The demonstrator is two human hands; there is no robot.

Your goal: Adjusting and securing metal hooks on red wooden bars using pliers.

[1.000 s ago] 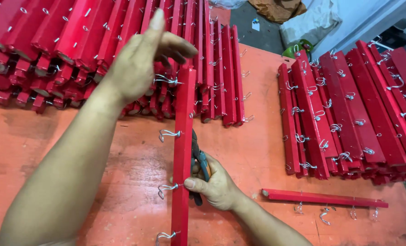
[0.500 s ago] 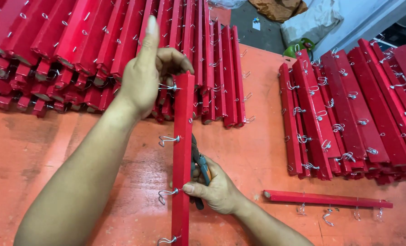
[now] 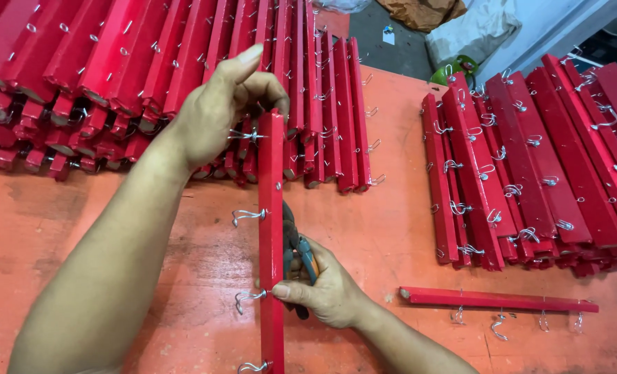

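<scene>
A long, square-edged red painted bar (image 3: 271, 235) lies lengthwise across the middle of the orange bench (image 3: 384, 235), running from the near edge toward the far pile. Four bent wire hooks (image 3: 247, 216) stick out of its left face, thin and silvery. The left hand (image 3: 218, 114), forearm stretched out from the near left corner, curls over the bar's far end, thumb raised, fingers wrapped around the topmost hook. The right hand (image 3: 325, 291) lies just right of the bar, thumb pressed against its side, fingers closed on pliers (image 3: 298, 253) with blue and orange grips. A heap of bars (image 3: 114, 62) fills the far left corner; a neater stack (image 3: 530, 166) lies along the right edge. One single bar (image 3: 498, 299) lies near the right corner.
</scene>
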